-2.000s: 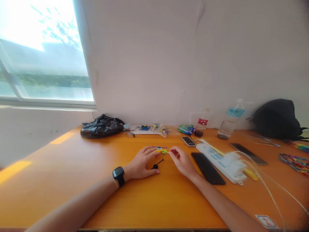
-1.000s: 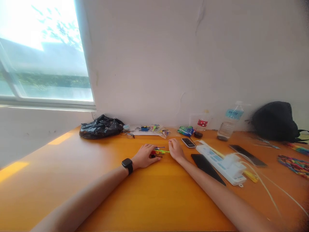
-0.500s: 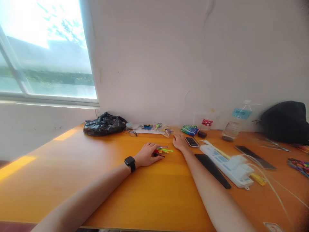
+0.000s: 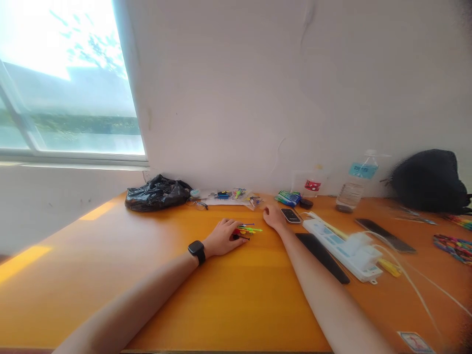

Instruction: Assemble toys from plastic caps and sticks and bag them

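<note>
My left hand (image 4: 222,237), with a black watch (image 4: 196,251) on its wrist, lies on the orange table (image 4: 110,275). Its fingers curl over a small cluster of coloured plastic sticks (image 4: 248,229) in red, yellow, green and black. My right hand (image 4: 273,216) is stretched further back, palm down, its fingertips near small clear bags of coloured pieces (image 4: 250,200) by the wall. Its fingers are small and partly hidden, so I cannot see whether they hold anything.
A black plastic bag (image 4: 157,192) and glasses (image 4: 196,203) lie at the back left. To the right are a small phone (image 4: 291,215), a black phone (image 4: 322,250), a white power strip (image 4: 342,243) with cables, a water bottle (image 4: 354,184), a black cloth bag (image 4: 429,182) and colourful strings (image 4: 453,244).
My right hand has let go near the stick cluster and reached back toward the bags by the wall. My left hand slid slightly forward and now covers the sticks.
</note>
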Motion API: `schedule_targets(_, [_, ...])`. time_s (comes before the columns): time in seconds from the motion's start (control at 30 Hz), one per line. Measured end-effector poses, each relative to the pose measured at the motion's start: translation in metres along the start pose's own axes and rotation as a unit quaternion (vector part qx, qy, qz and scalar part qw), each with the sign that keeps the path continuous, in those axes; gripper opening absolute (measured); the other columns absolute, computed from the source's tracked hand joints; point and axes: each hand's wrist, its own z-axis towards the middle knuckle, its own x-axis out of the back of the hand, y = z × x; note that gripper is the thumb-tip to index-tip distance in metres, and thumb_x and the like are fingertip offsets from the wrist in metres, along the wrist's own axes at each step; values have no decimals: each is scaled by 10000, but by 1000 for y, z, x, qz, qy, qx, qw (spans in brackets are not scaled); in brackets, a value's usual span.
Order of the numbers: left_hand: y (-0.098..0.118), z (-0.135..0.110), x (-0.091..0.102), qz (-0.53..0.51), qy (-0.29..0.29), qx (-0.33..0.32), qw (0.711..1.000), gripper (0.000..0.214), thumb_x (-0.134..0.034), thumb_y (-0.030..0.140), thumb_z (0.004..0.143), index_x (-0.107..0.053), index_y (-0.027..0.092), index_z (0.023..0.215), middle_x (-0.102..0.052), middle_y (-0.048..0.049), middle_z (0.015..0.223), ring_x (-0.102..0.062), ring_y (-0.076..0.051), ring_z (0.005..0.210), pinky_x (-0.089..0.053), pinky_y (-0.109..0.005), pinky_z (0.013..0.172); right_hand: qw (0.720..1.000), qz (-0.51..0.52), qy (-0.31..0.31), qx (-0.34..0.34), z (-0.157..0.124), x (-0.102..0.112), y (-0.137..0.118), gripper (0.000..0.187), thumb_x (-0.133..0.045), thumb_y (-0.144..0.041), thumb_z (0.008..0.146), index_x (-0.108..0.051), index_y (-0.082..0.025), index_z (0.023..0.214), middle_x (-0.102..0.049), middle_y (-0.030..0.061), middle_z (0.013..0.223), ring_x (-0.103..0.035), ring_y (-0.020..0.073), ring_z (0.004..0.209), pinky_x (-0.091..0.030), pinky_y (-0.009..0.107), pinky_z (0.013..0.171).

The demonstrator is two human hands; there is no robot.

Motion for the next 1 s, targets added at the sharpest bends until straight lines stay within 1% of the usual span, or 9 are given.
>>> schedule_targets(0.2, [-2, -1, -2, 0, 4, 0, 1000, 465, -647, 551, 941, -614, 262, 1304, -676, -83, 1174, -579, -288, 1090, -437, -422, 975, 1000, 16, -22, -15, 2, 0, 2, 272, -531, -146, 904, -765, -167, 1042, -746, 123, 1106, -639, 250, 1081, -431, 309, 932])
schedule_targets(0.3, [-2, -1, -2, -3, 5, 1, 1000, 460, -649, 546, 941, -615, 256, 1296, -675, -85, 1160, -579, -283, 1077, -434, -410, 967, 999, 23, -34, -28, 5, 2, 0, 196, -583, -155, 866, -769, -144, 928, -748, 143, 995, -663, 260, 985, -450, 313, 875])
schedule_targets(0.37, [-1, -1, -1, -4, 3, 4, 1000, 464, -643, 556, 942, -615, 254, 1292, -673, -87, 1152, -578, -284, 1073, -439, -406, 958, 999, 34, -21, -34, 8, 9, -1, 163, -594, -152, 853, -753, -131, 884, -736, 156, 974, -661, 268, 980, -454, 321, 872])
schedule_targets(0.57, [2, -2, 4, -14, -3, 22, 1000, 614, -611, 635, 935, -552, 245, 1406, -639, -126, 1285, -559, -324, 1172, -444, -456, 1018, 989, 101, 95, -47, 17, 54, 1, 253, -537, -108, 847, -706, -136, 1033, -681, 186, 1155, -577, 311, 1184, -407, 408, 1040])
schedule_targets(0.63, [3, -3, 5, -31, -9, 33, 999, 694, -589, 671, 933, -504, 237, 1468, -610, -145, 1360, -539, -345, 1235, -423, -492, 1065, 981, 141, 122, -54, 22, 72, 0, 319, -532, -113, 841, -673, -138, 1126, -677, 176, 1143, -593, 311, 1143, -426, 448, 1030])
schedule_targets(0.7, [2, -3, 6, -61, -2, 51, 997, 745, -574, 685, 936, -453, 236, 1519, -565, -156, 1442, -500, -362, 1315, -383, -523, 1120, 973, 191, 123, -50, 27, 88, -5, 422, -559, -137, 832, -616, -133, 1251, -684, 150, 1102, -641, 280, 1028, -483, 438, 966])
schedule_targets(0.8, [-1, -2, 7, -146, 57, 98, 983, 754, -575, 666, 947, -418, 237, 1546, -464, -160, 1557, -404, -363, 1443, -312, -529, 1193, 959, 275, 68, -18, 30, 107, -22, 495, -660, -220, 812, -605, -153, 1299, -707, 97, 1040, -685, 223, 876, -556, 371, 836])
schedule_targets(0.9, [-6, 3, 10, -278, 151, 175, 932, 742, -631, 643, 927, -447, 246, 1527, -475, -160, 1554, -437, -351, 1440, -354, -497, 1174, 929, 367, -38, 33, 23, 116, -48, 333, -729, -264, 794, -711, -181, 1116, -742, 68, 990, -712, 195, 844, -588, 331, 792])
schedule_targets(1.0, [-9, 9, 21, -404, 211, 215, 864, 702, -747, 605, 857, -565, 237, 1425, -606, -147, 1426, -571, -326, 1318, -452, -441, 1078, 803, 543, -232, 73, 12, 114, -75, 322, -829, -313, 762, -716, -191, 1037, -758, 81, 1033, -725, 207, 956, -598, 340, 863])
